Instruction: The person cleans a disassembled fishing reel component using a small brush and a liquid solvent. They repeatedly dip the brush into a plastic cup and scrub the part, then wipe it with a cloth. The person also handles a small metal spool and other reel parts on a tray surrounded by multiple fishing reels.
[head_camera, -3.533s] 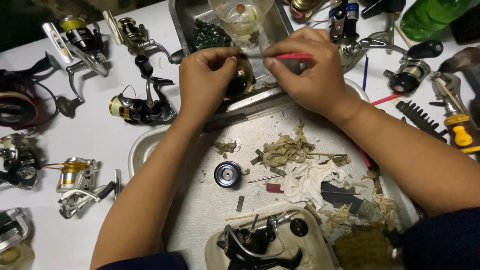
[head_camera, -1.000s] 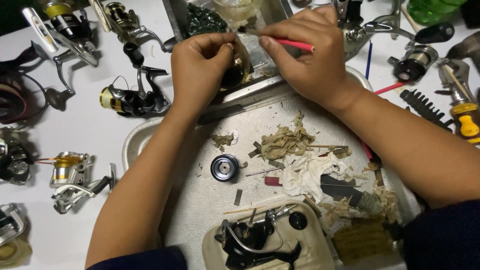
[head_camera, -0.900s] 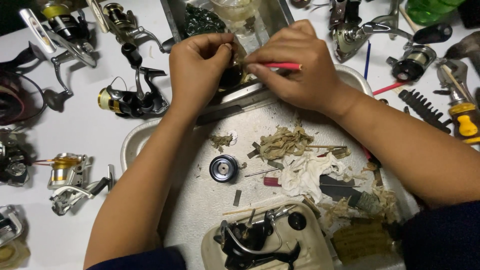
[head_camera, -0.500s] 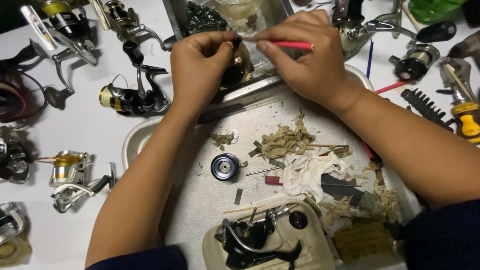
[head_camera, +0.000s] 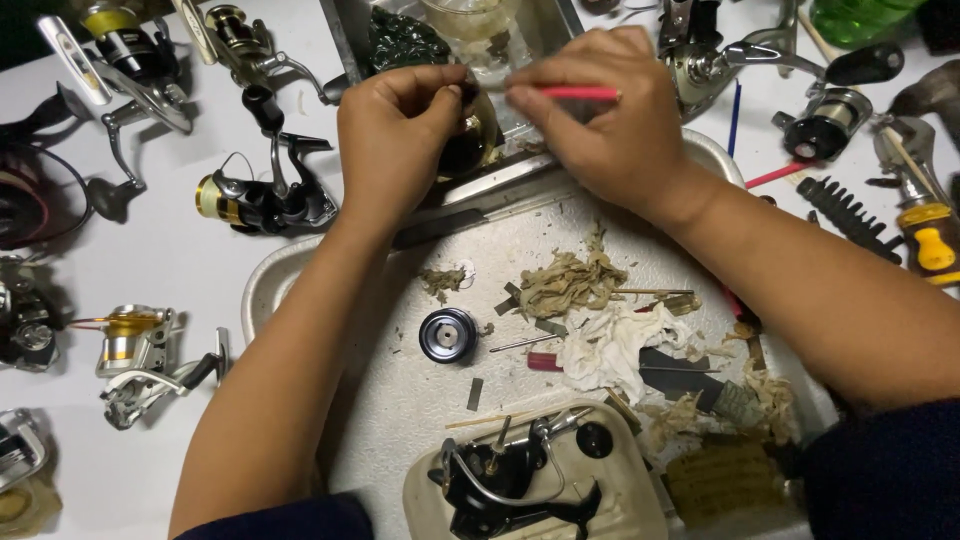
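My left hand (head_camera: 395, 135) grips a dark, gold-tinted round reel part (head_camera: 472, 140) over the near edge of a steel tray (head_camera: 345, 40). My right hand (head_camera: 600, 125) pinches a thin red-handled brush (head_camera: 570, 92), its tip against the top of that part. The two hands nearly touch. Most of the part is hidden behind my left fingers.
Below lies a large metal tray (head_camera: 290, 275) with a black knob (head_camera: 448, 334), dirty rags (head_camera: 570, 283), white tissue (head_camera: 610, 350) and a black reel body (head_camera: 510, 480) on a cream lid. Several fishing reels (head_camera: 262, 200) lie at the left; reels, a green bottle (head_camera: 860, 18) and a yellow-handled tool (head_camera: 930, 245) at the right.
My right hand has dipped toward the part and come back up, working the brush tip back and forth on it. My left hand has kept the part in place.
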